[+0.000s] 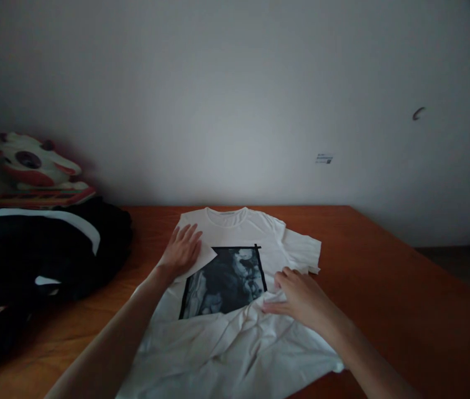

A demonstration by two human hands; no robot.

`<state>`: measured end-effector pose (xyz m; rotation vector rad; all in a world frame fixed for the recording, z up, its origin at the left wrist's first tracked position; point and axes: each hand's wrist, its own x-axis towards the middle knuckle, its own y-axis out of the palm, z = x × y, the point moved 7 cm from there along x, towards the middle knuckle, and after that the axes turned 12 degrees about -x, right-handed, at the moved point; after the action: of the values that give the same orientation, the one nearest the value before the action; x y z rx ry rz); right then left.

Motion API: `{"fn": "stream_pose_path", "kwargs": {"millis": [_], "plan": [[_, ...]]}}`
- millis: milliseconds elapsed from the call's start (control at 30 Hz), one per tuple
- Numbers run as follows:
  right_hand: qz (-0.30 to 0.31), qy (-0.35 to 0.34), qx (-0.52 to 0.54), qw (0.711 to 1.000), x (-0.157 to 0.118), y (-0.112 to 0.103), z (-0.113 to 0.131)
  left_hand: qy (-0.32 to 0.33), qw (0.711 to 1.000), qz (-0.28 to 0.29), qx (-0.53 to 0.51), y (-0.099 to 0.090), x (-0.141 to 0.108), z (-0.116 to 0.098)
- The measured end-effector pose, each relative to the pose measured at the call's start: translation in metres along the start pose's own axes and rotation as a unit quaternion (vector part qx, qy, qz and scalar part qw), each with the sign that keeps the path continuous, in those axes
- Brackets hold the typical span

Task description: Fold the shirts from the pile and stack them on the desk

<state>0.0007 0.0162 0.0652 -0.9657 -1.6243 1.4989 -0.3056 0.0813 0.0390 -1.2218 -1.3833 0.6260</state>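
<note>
A white T-shirt [226,343] lies front up, its collar towards the wall, with a dark printed picture [226,280] framed in black on the chest. The sleeve on the left is folded inward over the chest, its corner overlapping the print. On that folded sleeve my left hand [180,249] rests flat, fingers spread. My right hand [295,291] is at the shirt's right side, beside the print's lower right corner, with bunched cloth between thumb and fingers. The right sleeve lies outstretched. Wrinkles cross the lower half of the shirt.
The shirt is on a brown wooden table [376,288] against a pale wall. Black clothing [69,249] with white stripes is piled at the left. Behind it stands a cow-shaped toy [35,163] with a keyboard. A small label [323,159] and a hook [418,113] are on the wall.
</note>
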Motion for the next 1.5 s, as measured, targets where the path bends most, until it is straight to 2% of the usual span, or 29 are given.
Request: {"fn": "stream_pose_path", "kwargs": {"millis": [67,133,200,300,367,433,533,567,633,733,800,833,867,900,967,1000,1033,1067,1100,1133,1233,1367,1500], "plan": [[0.004,-0.009,0.044,0.999,-0.004,-0.003,-0.006,0.013,1.0,0.006,-0.007,-0.001,0.004,-0.014],[0.026,-0.012,0.1,0.995,-0.011,-0.004,-0.01,-0.004,1.0,0.008,-0.014,0.002,0.006,-0.025],[0.091,-0.026,0.169,0.981,-0.019,-0.002,-0.011,-0.01,1.0,0.011,-0.019,0.008,0.005,-0.037],[0.211,-0.068,0.268,0.938,-0.029,0.006,-0.012,0.002,1.0,0.021,-0.013,0.017,-0.002,-0.055],[0.226,-0.057,0.315,0.92,-0.023,0.011,-0.024,0.01,1.0,0.026,-0.008,0.019,-0.009,-0.064],[0.174,0.015,0.335,0.926,-0.006,0.016,-0.051,0.033,0.999,0.031,-0.012,0.019,-0.015,-0.077],[0.022,0.224,0.248,0.942,0.019,0.02,-0.111,0.081,0.995,0.039,-0.053,0.014,-0.019,-0.108],[-0.024,0.293,0.205,0.934,0.023,0.02,-0.128,0.093,0.992,0.044,-0.077,0.012,-0.018,-0.121],[-0.079,0.411,0.142,0.897,0.023,0.022,-0.153,0.113,0.983,0.064,-0.131,0.012,-0.017,-0.15],[-0.083,0.508,0.114,0.85,0.02,0.035,-0.165,0.146,0.958,0.101,-0.228,0.018,-0.011,-0.193],[-0.08,0.526,0.109,0.84,0.019,0.045,-0.164,0.143,0.924,0.117,-0.335,0.026,-0.003,-0.209],[-0.082,0.525,0.106,0.841,0.019,0.05,-0.162,0.116,0.897,0.12,-0.41,0.031,0.003,-0.209],[-0.087,0.525,0.099,0.841,0.019,0.054,-0.16,0.068,0.857,0.12,-0.496,0.038,0.009,-0.205],[-0.095,0.525,0.091,0.841,0.019,0.057,-0.159,0.003,0.802,0.114,-0.587,0.045,0.015,-0.197],[-0.112,0.522,0.071,0.843,0.019,0.061,-0.159,-0.142,0.65,0.084,-0.742,0.062,0.021,-0.177],[-0.119,0.516,0.062,0.846,0.019,0.063,-0.159,-0.202,0.571,0.061,-0.794,0.07,0.021,-0.168],[-0.124,0.509,0.057,0.85,0.02,0.064,-0.159,-0.249,0.504,0.035,-0.827,0.075,0.02,-0.161],[-0.129,0.5,0.057,0.854,0.022,0.065,-0.16,-0.283,0.455,0.009,-0.844,0.079,0.018,-0.155],[-0.136,0.489,0.06,0.86,0.023,0.067,-0.161,-0.305,0.425,-0.014,-0.852,0.081,0.016,-0.151],[-0.145,0.476,0.067,0.865,0.025,0.068,-0.162,-0.316,0.411,-0.03,-0.854,0.082,0.014,-0.148],[-0.197,0.426,0.137,0.872,0.03,0.072,-0.166,-0.309,0.408,-0.044,-0.858,0.08,0.011,-0.149],[-0.257,0.408,0.259,0.837,0.033,0.079,-0.176,-0.312,0.394,-0.029,-0.864,0.079,0.01,-0.155],[-0.291,0.41,0.303,0.81,0.04,0.073,-0.174,-0.322,0.378,-0.02,-0.868,0.083,0.01,-0.157]]}}
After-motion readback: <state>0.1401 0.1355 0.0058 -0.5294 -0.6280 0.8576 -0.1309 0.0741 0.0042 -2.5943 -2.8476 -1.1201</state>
